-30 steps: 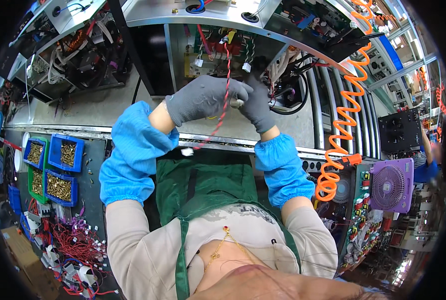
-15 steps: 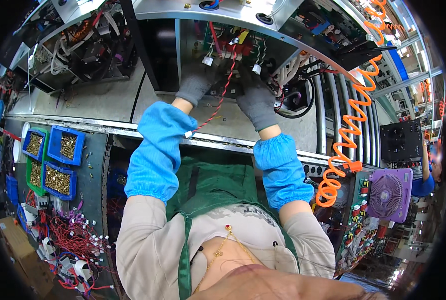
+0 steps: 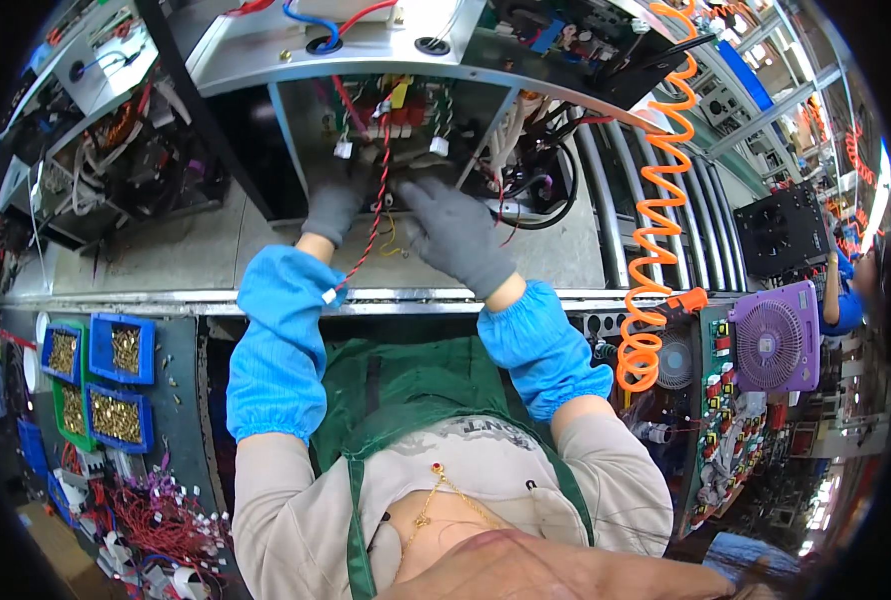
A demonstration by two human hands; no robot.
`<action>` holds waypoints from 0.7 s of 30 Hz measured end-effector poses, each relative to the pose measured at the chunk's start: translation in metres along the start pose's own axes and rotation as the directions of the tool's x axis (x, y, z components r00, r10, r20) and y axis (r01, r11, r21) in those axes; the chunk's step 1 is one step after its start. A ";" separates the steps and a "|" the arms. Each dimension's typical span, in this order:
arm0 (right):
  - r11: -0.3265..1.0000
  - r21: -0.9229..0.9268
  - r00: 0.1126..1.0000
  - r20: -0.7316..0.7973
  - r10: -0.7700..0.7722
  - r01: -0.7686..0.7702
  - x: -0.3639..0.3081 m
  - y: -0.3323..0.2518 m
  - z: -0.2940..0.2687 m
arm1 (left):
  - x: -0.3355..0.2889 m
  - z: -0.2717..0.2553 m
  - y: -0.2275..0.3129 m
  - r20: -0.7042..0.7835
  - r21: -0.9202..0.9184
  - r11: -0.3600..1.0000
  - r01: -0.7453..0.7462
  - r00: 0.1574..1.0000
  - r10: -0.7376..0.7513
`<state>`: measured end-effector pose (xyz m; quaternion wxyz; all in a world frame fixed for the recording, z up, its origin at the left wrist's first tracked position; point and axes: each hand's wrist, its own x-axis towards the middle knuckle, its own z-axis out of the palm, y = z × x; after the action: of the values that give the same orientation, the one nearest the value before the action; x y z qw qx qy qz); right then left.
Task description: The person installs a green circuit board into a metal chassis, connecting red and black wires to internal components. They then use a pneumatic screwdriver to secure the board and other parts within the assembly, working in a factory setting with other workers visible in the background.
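Observation:
In a metal cabinet (image 3: 284, 140) in front of me, both gloved hands reach through the open front. My left hand (image 3: 334, 212), in a grey glove, is at the left of the opening; its fingers run into the dark interior and are hard to make out. My right hand (image 3: 456, 238) is lower and to the right, palm down, fingers stretched toward the opening with nothing visible in them. Between the hands hangs a twisted red-and-black wire (image 3: 378, 205) ending in a white plug (image 3: 330, 296). Two more white connectors, left (image 3: 343, 149) and right (image 3: 439, 146), dangle above the hands.
Blue bins of brass-coloured screws (image 3: 118, 418) and a heap of red wires (image 3: 161, 520) lie at left. An orange coiled hose (image 3: 656, 215) hangs at right over metal rollers (image 3: 606, 215). Beyond are a purple fan (image 3: 774, 340) and another person's blue sleeve (image 3: 844, 305).
My view has shifted, so the cabinet appears farther left. My right hand has drawn back toward me from the cabinet, showing more of its fingers. My left hand remains at the opening.

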<state>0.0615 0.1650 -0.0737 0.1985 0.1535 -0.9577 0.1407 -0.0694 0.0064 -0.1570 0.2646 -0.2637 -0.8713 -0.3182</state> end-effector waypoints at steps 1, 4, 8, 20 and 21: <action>0.994 0.069 0.996 -0.031 -0.087 0.089 -0.008 -0.007 -0.004 | -0.002 -0.004 0.002 0.071 -0.076 0.991 0.109 0.992 -0.104; 0.935 0.234 0.964 -0.104 -0.247 0.265 -0.011 -0.015 -0.027 | -0.004 -0.026 0.022 0.221 -0.274 0.884 0.379 0.919 -0.326; 0.845 0.522 0.727 -0.537 0.429 -0.113 -0.022 0.083 -0.053 | -0.006 -0.063 0.056 0.384 -0.256 0.802 0.540 0.818 -0.429; 0.973 0.014 0.906 -0.361 0.221 -0.231 0.034 0.069 -0.100 | -0.176 -0.147 0.017 0.058 -0.076 0.929 0.362 0.932 -0.359; 0.976 0.019 0.904 -0.374 0.207 -0.216 0.033 0.068 -0.096 | -0.196 -0.172 0.010 -0.053 -0.047 0.927 0.371 0.926 -0.373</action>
<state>0.0410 0.2510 0.0111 0.3626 0.0170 -0.9148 0.1773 0.1286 -0.1637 -0.1633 0.2211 -0.0884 -0.8912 -0.3860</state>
